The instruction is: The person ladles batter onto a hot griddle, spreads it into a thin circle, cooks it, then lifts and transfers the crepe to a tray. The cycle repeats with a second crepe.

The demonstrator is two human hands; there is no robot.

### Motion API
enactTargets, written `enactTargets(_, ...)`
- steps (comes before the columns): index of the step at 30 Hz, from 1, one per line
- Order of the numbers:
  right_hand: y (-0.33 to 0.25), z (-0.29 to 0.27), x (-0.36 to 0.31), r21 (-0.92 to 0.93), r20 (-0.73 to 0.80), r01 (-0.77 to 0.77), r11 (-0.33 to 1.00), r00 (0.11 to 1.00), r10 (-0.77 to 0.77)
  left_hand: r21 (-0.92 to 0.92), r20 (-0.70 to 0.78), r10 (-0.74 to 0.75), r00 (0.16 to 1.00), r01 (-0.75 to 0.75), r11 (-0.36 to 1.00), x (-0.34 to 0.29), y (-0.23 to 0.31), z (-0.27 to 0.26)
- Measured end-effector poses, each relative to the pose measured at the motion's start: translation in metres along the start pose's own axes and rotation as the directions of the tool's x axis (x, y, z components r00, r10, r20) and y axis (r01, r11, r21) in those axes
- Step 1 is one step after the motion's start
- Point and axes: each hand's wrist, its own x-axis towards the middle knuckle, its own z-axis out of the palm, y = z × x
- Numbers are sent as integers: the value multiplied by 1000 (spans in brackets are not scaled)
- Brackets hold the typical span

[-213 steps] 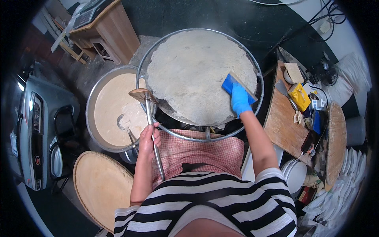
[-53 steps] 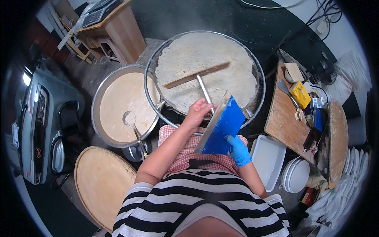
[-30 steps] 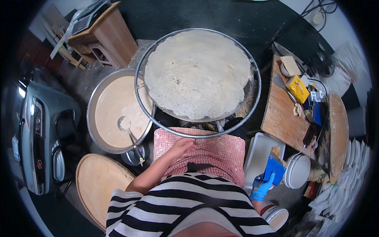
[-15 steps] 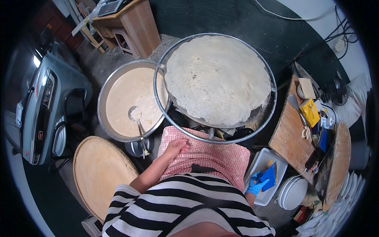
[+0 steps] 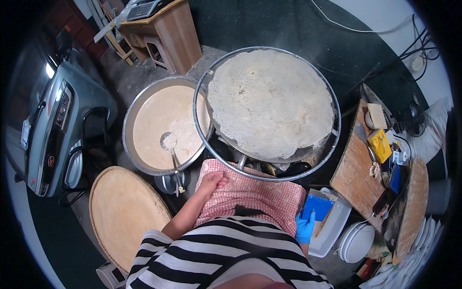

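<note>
My left hand (image 5: 213,182) is bare and loosely closed, with nothing visible in it, at the red-checked apron (image 5: 250,198) over my lap. My right hand (image 5: 304,227), in a blue glove, grips a flat blue scraper (image 5: 317,207) at the near left side of a white plastic tray (image 5: 339,219). In front of me a large round griddle carries a thin, pale spread layer of batter (image 5: 269,103). A raised metal ring (image 5: 219,158) runs around the griddle.
Left of the griddle stands a big metal basin (image 5: 129,130) of beige batter with a ladle (image 5: 175,166) in it. A round woven tray (image 5: 126,212) lies nearer left, beside a grey vehicle (image 5: 57,125). At right are a wooden board (image 5: 351,168) with tools and white buckets (image 5: 357,241).
My right hand has moved up and left, lifting the blue scraper from inside the white tray to its left edge. The left hand stays closed at the apron. The view has shifted slightly.
</note>
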Motion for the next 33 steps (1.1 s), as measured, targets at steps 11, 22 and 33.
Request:
enactTargets(11,36,25,63,-455,36,-109,884,989,141,-84,-37,-147,988,144,986,13,11,-13)
enactTargets(22,30,17,69,-435,54,-164,886,977,207,-72,-40,-146,988,143,987,18,6,-13)
enactTargets(33,28,11,73,-425,38,-164,890,979,199,-56,-76,-118,990,114,992,25,-4,-14)
